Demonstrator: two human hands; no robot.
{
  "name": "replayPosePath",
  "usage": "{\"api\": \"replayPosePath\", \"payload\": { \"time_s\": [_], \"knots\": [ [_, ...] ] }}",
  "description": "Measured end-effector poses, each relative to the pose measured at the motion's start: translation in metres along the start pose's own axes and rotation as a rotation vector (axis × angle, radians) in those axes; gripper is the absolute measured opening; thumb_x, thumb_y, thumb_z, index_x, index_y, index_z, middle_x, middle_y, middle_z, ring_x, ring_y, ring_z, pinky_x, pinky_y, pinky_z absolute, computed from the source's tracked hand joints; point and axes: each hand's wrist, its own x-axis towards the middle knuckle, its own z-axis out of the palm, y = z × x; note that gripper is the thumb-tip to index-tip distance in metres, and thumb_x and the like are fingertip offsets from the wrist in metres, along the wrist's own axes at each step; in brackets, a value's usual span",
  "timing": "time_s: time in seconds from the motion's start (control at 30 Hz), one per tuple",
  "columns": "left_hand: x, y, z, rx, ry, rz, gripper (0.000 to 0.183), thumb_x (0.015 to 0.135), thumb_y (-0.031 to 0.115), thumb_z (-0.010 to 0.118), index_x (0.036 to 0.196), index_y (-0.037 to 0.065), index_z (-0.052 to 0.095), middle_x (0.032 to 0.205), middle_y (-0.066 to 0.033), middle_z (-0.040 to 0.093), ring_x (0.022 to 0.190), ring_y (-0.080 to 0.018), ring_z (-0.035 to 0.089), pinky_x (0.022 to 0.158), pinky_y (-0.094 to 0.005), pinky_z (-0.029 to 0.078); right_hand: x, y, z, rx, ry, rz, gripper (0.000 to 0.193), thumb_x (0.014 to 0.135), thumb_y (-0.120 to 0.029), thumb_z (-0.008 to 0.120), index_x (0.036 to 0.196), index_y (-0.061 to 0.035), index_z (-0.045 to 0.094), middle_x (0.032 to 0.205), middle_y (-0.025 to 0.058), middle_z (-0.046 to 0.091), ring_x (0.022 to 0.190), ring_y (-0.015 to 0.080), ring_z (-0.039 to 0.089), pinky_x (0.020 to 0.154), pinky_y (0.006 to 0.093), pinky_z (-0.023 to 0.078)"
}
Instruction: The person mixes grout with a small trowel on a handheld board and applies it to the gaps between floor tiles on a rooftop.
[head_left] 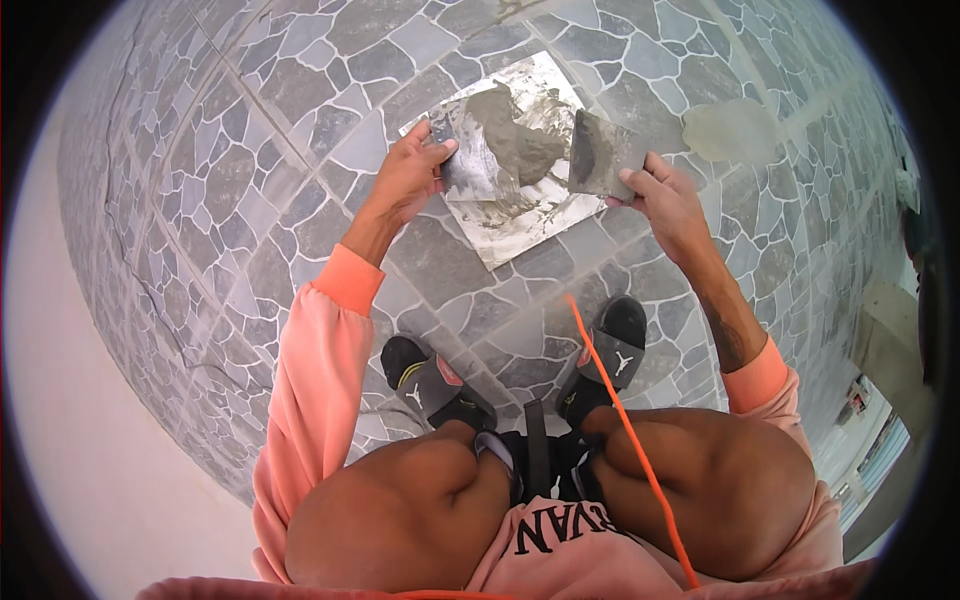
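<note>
A white square tile smeared with mortar lies on the floor ahead of me. On its left side, my left hand grips the edge of a thin metal scraper plate, thumb on top. Wet grey mortar is heaped against that plate and spreads over the tile's middle. From the right, my right hand pinches a second flat grey scraper plate, its far edge facing the mortar. The undersides of both plates are hidden.
Stone-patterned grey floor tiles surround the tile. A pale damp-looking patch lies to the right. My sandalled feet are close to the tile's near side. An orange cord hangs between my knees. A pale wall runs along the left.
</note>
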Motion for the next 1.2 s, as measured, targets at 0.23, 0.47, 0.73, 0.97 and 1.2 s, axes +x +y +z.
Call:
{"api": "replayPosePath", "payload": {
  "time_s": [0.23,0.47,0.73,0.97,1.2],
  "knots": [
    [-0.028,0.039,0.022,0.125,-0.047,0.306,0.029,0.095,0.007,0.054,0.123,0.005,0.050,0.094,-0.0022,0.065,0.081,-0.0074,0.061,0.067,-0.0249,0.050,-0.017,0.020,0.016,0.521,0.009,0.271,0.014,0.089,-0.006,0.055,0.102,0.0011,0.054,0.099,0.0089,0.055,0.089,0.0197,0.056,0.087,0.0401,0.053],
    [-0.068,0.039,0.067,0.345,0.059,0.891,0.019,0.094,-0.002,0.054,0.113,-0.001,0.054,0.096,-0.0037,0.065,0.082,-0.0048,0.056,0.074,-0.0215,0.046,-0.031,-0.003,0.060,0.956,0.024,0.264,0.009,0.088,0.007,0.050,0.095,0.0032,0.048,0.096,0.0098,0.050,0.091,0.0223,0.055,0.098,0.0532,0.050],
    [-0.094,0.048,0.075,0.748,-0.029,1.441,0.054,0.067,-0.023,0.057,0.112,0.006,0.055,0.110,-0.0192,0.066,0.101,-0.0335,0.066,0.085,-0.0381,0.054,-0.046,-0.041,0.070,1.032,-0.213,0.170,0.026,0.093,0.000,0.041,0.117,0.0097,0.043,0.118,0.0185,0.052,0.115,0.0308,0.053,0.103,0.0537,0.044],
    [-0.100,0.062,0.071,0.853,-0.111,1.596,0.043,0.075,-0.004,0.071,0.113,0.006,0.055,0.115,-0.0209,0.063,0.106,-0.0404,0.062,0.089,-0.0440,0.053,-0.059,-0.057,0.062,0.984,-0.373,0.018,0.033,0.094,-0.003,0.041,0.125,0.0078,0.044,0.130,0.0185,0.051,0.119,0.0296,0.053,0.106,0.0534,0.039],
    [-0.100,0.067,0.059,0.915,-0.091,1.632,0.038,0.074,0.000,0.073,0.109,0.006,0.059,0.117,-0.0192,0.062,0.107,-0.0405,0.061,0.090,-0.0449,0.052,-0.066,-0.060,0.057,0.917,-0.471,-0.027,0.034,0.094,-0.004,0.046,0.126,0.0078,0.043,0.130,0.0176,0.051,0.122,0.0294,0.051,0.108,0.0539,0.038]
  ]
}}
